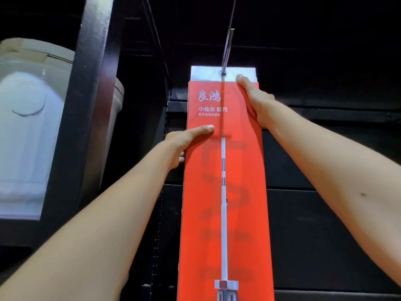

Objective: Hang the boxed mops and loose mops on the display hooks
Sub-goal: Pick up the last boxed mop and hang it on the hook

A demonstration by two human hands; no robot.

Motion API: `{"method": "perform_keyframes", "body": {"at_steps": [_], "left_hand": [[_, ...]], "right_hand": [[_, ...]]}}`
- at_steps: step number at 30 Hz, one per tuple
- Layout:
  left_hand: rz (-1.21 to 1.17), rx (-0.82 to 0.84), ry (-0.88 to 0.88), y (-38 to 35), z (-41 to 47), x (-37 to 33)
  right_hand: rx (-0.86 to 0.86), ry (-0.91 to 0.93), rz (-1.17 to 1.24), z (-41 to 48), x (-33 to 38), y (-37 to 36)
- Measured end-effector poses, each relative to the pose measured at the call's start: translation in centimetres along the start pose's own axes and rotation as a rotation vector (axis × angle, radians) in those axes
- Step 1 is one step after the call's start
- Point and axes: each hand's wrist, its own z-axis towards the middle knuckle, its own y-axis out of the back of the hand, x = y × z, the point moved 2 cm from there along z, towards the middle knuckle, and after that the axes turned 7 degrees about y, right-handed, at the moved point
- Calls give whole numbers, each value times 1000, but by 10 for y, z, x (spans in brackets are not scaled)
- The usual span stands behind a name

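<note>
Red mop box [243, 192]: upright against the dark display, its white hang tab [206, 72] at the top. The metal display hook [227, 46] passes through the tab's hole [224, 73], so this box appears threaded on but not released.

Left hand [184, 144]: clamps the box's left edge, thumb flat across the front, fingers curled behind.

Right hand [256, 101]: holds the box's upper right edge just below the tab, thumb on the front; fingers behind, hidden.

Judgement: one boxed mop nearly hung; letting go remains. No other mops in view, so the remainder cannot be counted.

Left of the box: black upright post [86, 105], then a white plastic container [28, 127].
</note>
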Motion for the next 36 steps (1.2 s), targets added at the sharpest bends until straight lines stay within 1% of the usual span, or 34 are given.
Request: {"method": "perform_keyframes", "body": {"at_steps": [3, 6, 9, 14, 18, 19, 21, 23, 24, 27, 29, 32, 34, 36], "left_hand": [[34, -10, 4, 3, -1, 1], [129, -74, -14, 6, -4, 2], [196, -101, -36, 7, -2, 3], [236, -51, -67, 5, 0, 6], [310, -114, -78, 4, -3, 3], [341, -149, -93, 3, -6, 3], [400, -230, -151, 2, -14, 5], [480, -291, -212, 2, -25, 10], [537, -318, -241, 3, -34, 13], [722, -382, -301, 2, -68, 33], [788, -373, -314, 2, -96, 56], [895, -306, -381, 7, -144, 96], [1014, -274, -447, 10, -177, 125], [1097, -222, -463, 12, -215, 157]], "right_hand": [[-55, 2, -55, 0, -3, 0], [-114, 31, -216, -3, -3, 3], [-163, 79, -353, 0, -6, 5], [-101, 43, -286, 4, -17, 7], [-48, 54, -301, -1, -19, 11], [-28, 65, -339, -4, -22, 13], [-20, 156, -517, -13, -27, 18], [-34, 307, -707, -31, -33, 23], [-25, 371, -763, -42, -36, 25], [50, 476, -844, -84, -52, 28], [110, 505, -893, -119, -65, 34], [203, 530, -1019, -185, -87, 50], [272, 512, -1085, -233, -103, 63], [318, 461, -1118, -282, -120, 81]]}}
